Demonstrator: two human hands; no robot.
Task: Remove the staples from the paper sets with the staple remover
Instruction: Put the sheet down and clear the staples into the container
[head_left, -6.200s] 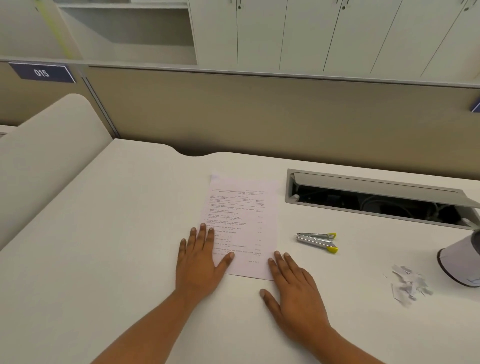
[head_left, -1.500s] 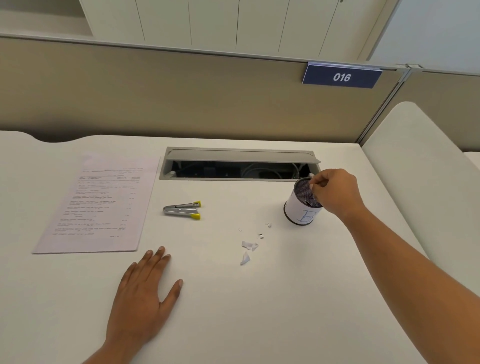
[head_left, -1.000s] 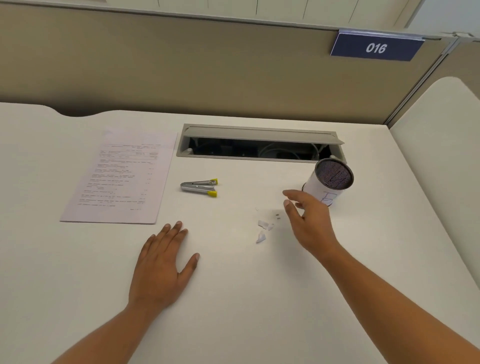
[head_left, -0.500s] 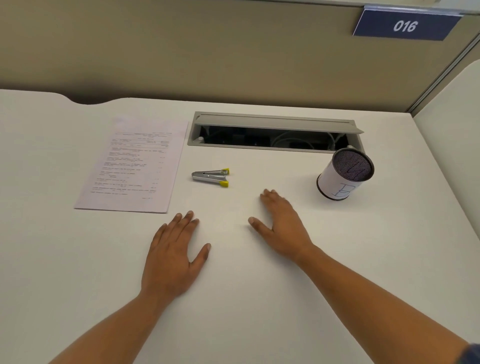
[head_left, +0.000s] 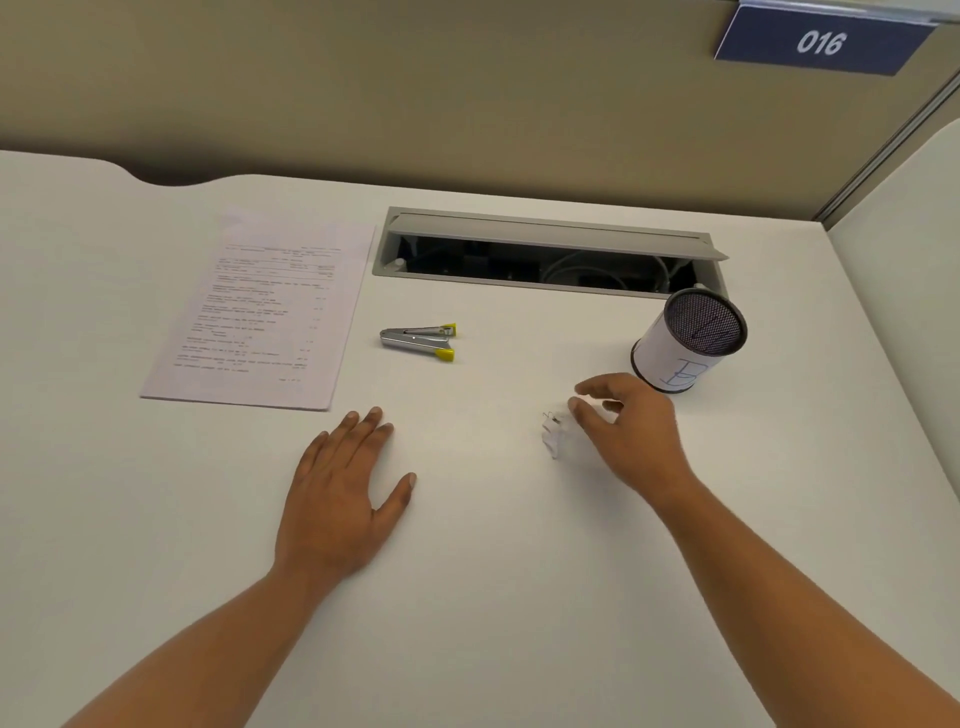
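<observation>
Well, my left hand (head_left: 345, 499) lies flat on the white desk (head_left: 156, 545), palm down, fingers straight and close together, thumb spread out to the side; it holds nothing, and its fingertips stop just short of the near corner of the paper set (head_left: 260, 306).

That paper set rests flat on the desk to the left, printed side up, tilted a little so that its top leans to the right. The staple remover (head_left: 418, 340) lies on its side just right of the sheets, apart from both my hands; it is bright metal with two yellow tips pointing right, and nothing touches it.

My right hand (head_left: 631, 436) is over the desk to the right, wrist low, fingers curled inward with the thumb near the forefinger. A small heap of torn paper scraps (head_left: 553, 439) sits on the desk just left of my fingertips (head_left: 592, 387), with what looks like a bent wire staple at its upper edge; something pale shows between thumb and fingers, but it is blurred, so I cannot tell whether I am pinching a scrap or merely reaching beside the heap.

Behind that hand stands a mesh cup (head_left: 688, 340) wrapped in white paper with a blue mark on it. Beyond it is an open cable tray (head_left: 545, 260) sunk into the desk, cables showing inside. A tan partition (head_left: 415, 78) rises at the back, bearing a blue sign (head_left: 821, 41) that reads 016.
</observation>
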